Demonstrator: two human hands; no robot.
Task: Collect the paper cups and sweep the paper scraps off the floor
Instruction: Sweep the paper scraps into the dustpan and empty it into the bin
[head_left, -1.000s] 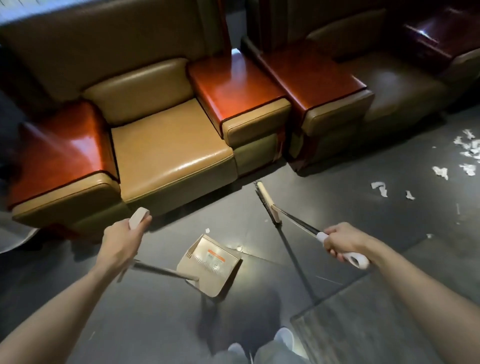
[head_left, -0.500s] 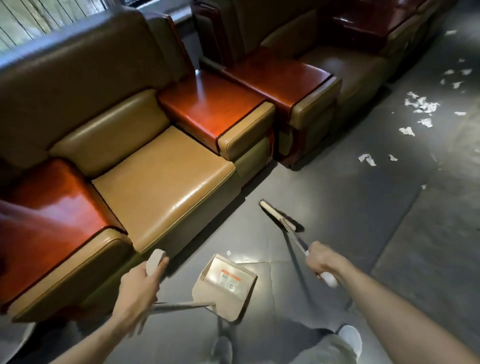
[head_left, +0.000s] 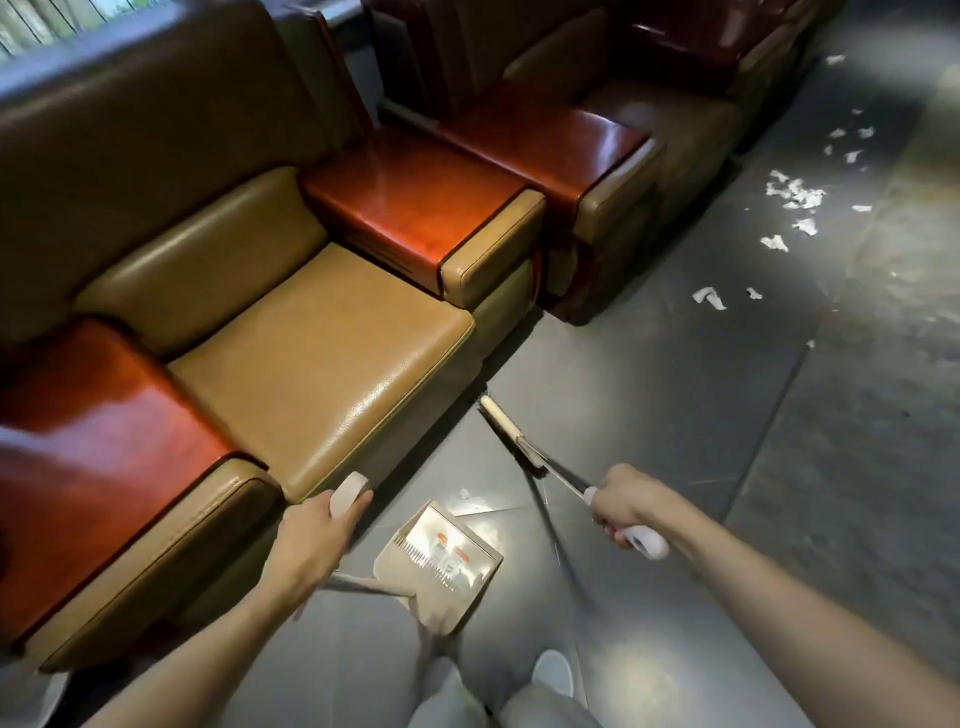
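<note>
Now, at lower left, the left hand (head_left: 311, 540) keeps its grip curled round the pale top of the dustpan handle (head_left: 349, 491). The dustpan (head_left: 441, 561) sits tilted at lower centre beside the leather sofa (head_left: 322, 353), with one small scrap (head_left: 464, 493) just beyond it. Further right, the right hand (head_left: 623, 499) has its grip wrapped round the broom handle, and the broom head (head_left: 506, 431) is low by the sofa base. Over the last second the view has swung, so more paper scraps (head_left: 795, 192) show at upper right. They lie well apart from the broom, so sweeping likely hasn't reached them. No paper cups show.
</note>
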